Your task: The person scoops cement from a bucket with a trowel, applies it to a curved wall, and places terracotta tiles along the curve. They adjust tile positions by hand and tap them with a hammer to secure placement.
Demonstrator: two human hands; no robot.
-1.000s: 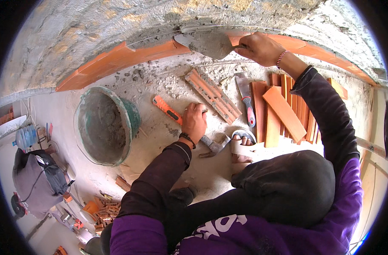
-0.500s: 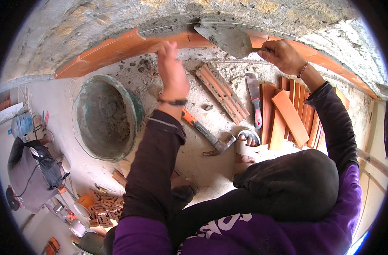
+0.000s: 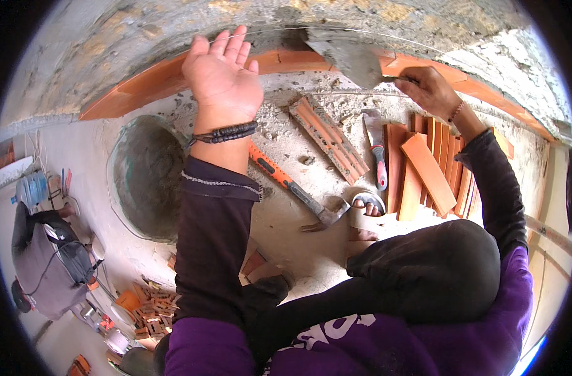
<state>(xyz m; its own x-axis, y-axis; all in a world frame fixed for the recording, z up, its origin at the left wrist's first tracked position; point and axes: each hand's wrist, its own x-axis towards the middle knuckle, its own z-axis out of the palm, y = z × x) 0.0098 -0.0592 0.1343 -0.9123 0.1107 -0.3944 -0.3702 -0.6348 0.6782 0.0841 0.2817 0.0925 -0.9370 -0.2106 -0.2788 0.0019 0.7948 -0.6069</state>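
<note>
My right hand (image 3: 427,91) grips a trowel (image 3: 352,61), its mortar-smeared blade against the rough cement wall (image 3: 486,25) just over a course of terracotta pieces (image 3: 142,88). My left hand (image 3: 226,75) is raised palm up with fingers apart, at a thin string (image 3: 377,32) along the wall; whether it touches the string I cannot tell. On the dusty floor lie an orange-handled hammer (image 3: 287,185), a mortar-smeared terracotta piece (image 3: 327,139) and a scraper with a red-and-grey handle (image 3: 379,160). A bucket of mortar (image 3: 149,178) stands below and left of my left hand.
Loose terracotta strips (image 3: 427,169) lie at the right by my sandalled foot (image 3: 366,213). At the far left another person (image 3: 51,263) bends among tools, a plastic jug (image 3: 32,187) and broken terracotta pieces (image 3: 154,313). A pipe (image 3: 549,238) runs at the right edge.
My left hand has left the hammer and risen to the wall, turning palm up. My right hand and the trowel have moved slightly rightward in view.
</note>
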